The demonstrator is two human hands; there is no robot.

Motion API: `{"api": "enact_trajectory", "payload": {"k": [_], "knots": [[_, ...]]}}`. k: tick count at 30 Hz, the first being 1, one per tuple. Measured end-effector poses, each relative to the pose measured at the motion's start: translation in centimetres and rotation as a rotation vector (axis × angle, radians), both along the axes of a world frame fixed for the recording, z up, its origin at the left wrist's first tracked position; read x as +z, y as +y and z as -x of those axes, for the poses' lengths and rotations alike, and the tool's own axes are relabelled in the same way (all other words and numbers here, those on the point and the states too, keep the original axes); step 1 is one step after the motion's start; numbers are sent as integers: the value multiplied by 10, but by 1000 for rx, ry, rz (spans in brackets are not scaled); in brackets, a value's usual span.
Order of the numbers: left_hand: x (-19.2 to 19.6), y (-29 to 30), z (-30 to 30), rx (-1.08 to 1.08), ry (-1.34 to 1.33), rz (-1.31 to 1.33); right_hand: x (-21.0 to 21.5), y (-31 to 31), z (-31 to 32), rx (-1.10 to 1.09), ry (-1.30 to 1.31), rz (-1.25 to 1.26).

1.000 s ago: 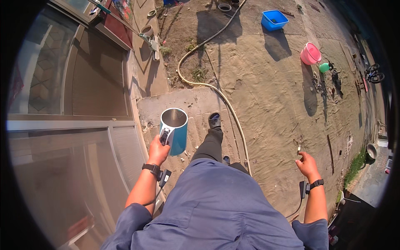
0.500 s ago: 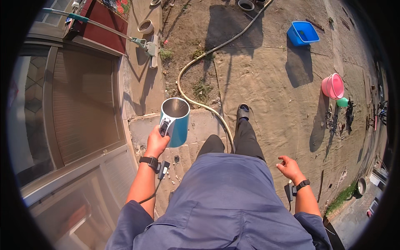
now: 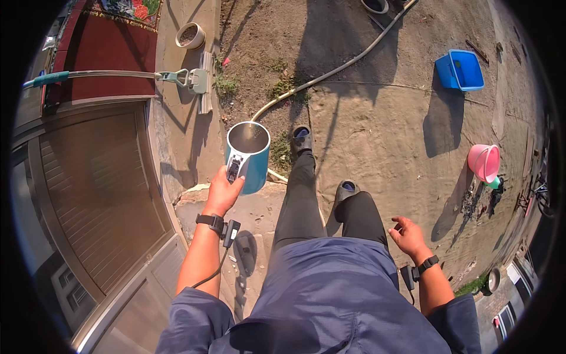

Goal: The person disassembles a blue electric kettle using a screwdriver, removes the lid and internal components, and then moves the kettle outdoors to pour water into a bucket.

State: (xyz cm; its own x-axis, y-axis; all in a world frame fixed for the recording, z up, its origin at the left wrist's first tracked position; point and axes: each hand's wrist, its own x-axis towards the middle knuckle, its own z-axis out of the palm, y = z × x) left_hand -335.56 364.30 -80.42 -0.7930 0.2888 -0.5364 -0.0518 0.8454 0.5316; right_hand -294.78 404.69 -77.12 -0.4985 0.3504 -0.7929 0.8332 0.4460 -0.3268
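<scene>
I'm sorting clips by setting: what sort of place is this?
Probably a household's outdoor yard: a pale hose runs over bare soil, and a blue tub and a pink bucket sit in sunlight.

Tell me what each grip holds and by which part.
The left grip holds the blue jug by its handle; the right grip holds nothing.

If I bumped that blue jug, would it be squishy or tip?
The blue jug is probably stiff: its rim looks round and its inside grey, like metal. It's likely fairly light, since only the left hand holds its handle. Standing, it might tip, as it looks taller than wide.
</scene>
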Motion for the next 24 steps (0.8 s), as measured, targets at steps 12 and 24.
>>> {"api": "enact_trajectory", "payload": {"k": [12, 24], "knots": [[-169, 82, 129, -102, -175, 34, -104, -11, 186, 159, 183, -133], [-297, 150, 186, -272, -237, 186, -136, 31, 244, 219, 131, -57]]}}
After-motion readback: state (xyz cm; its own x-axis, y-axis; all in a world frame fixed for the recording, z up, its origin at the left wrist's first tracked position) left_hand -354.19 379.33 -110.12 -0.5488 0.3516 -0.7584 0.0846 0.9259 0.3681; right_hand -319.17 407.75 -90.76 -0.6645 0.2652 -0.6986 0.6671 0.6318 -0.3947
